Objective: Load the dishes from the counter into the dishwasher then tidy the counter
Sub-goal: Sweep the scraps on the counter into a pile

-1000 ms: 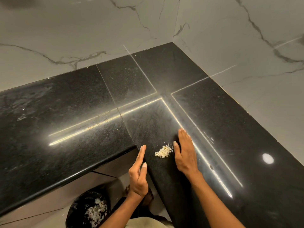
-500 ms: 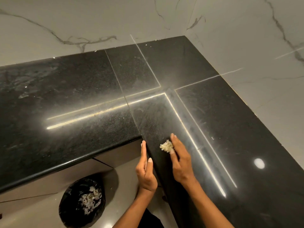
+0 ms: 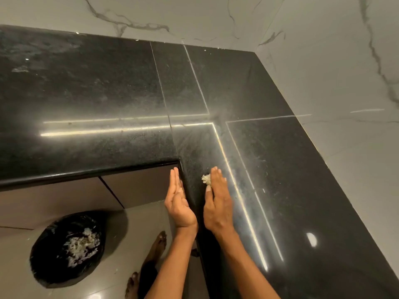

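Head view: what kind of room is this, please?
Most likely a home kitchen. A black polished L-shaped counter runs along marble-look wall tiles, a small heap of food scraps lies beside the right hand, and a bin with a black liner stands on the floor.

A glossy black L-shaped granite counter (image 3: 108,93) bears a small clump of rice scraps (image 3: 206,179) near its inner corner.

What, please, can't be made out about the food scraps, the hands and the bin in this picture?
- Food scraps: head view, too small to identify; the right hand covers their near side.
- Left hand: whether it touches the counter edge is unclear.
- Bin: only its black liner and pale scraps show.
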A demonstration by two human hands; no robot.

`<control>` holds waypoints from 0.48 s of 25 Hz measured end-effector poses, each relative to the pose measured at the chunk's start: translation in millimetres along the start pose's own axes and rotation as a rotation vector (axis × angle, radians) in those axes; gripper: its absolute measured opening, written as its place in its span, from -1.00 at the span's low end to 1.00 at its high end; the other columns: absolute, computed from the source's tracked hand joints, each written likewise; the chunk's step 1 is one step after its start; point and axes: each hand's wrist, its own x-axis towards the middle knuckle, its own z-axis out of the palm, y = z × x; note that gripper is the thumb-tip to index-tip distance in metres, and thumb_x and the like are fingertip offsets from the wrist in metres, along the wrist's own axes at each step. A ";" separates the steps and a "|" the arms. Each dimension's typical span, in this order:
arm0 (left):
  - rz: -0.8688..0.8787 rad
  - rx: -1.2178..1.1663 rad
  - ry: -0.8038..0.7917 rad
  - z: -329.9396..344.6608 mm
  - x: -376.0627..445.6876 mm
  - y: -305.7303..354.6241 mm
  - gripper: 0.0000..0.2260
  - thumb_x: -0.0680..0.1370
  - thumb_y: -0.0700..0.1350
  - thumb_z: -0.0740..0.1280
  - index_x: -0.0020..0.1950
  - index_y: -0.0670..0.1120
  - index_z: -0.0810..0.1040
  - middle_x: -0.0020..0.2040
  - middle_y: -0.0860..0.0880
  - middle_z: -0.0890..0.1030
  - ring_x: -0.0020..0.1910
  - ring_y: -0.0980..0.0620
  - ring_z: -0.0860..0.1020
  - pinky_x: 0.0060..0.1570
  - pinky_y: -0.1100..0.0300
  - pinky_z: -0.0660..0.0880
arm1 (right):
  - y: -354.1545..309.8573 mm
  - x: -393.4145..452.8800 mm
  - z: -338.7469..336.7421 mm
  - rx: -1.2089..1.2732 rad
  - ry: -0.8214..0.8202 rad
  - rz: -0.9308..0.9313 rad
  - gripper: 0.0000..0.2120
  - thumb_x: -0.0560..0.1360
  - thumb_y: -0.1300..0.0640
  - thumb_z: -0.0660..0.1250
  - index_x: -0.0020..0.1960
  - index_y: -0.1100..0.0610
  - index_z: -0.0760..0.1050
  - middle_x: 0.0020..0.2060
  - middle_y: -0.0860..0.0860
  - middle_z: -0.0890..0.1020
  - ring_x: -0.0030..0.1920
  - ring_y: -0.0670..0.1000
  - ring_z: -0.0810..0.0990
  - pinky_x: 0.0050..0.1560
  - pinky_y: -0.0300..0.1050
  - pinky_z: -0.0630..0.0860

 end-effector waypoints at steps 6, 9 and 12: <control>-0.005 -0.125 -0.001 -7.5 -3.1 -5.6 -0.45 0.47 -0.26 0.06 0.48 -0.32 0.28 0.43 -0.26 0.43 0.46 -0.10 0.38 0.50 -0.02 0.23 | -0.9 -12.6 -26.2 0.273 -0.108 -0.086 -0.48 0.60 0.25 0.14 0.56 0.12 0.27 0.52 -0.09 0.34 0.54 -0.12 0.25 0.55 -0.06 0.19; 0.011 -0.135 0.024 -2.4 -6.1 -5.1 -0.45 0.48 -0.25 0.06 0.48 -0.37 0.28 0.42 -0.25 0.45 0.45 -0.07 0.41 0.47 0.07 0.30 | 19.6 27.2 -39.9 0.192 -0.054 -0.009 -0.46 0.60 0.14 0.14 0.58 0.10 0.23 0.55 -0.07 0.29 0.56 -0.12 0.21 0.57 0.02 0.18; 0.011 -0.173 0.051 -2.3 -8.0 -3.2 -0.47 0.51 -0.26 0.04 0.48 -0.36 0.28 0.42 -0.25 0.45 0.43 -0.05 0.43 0.44 0.13 0.32 | 24.3 46.9 -31.9 -0.213 -0.147 -0.039 -0.39 0.63 -0.05 0.00 0.63 0.11 0.02 0.62 -0.01 0.04 0.60 -0.15 -0.09 0.61 -0.05 -0.08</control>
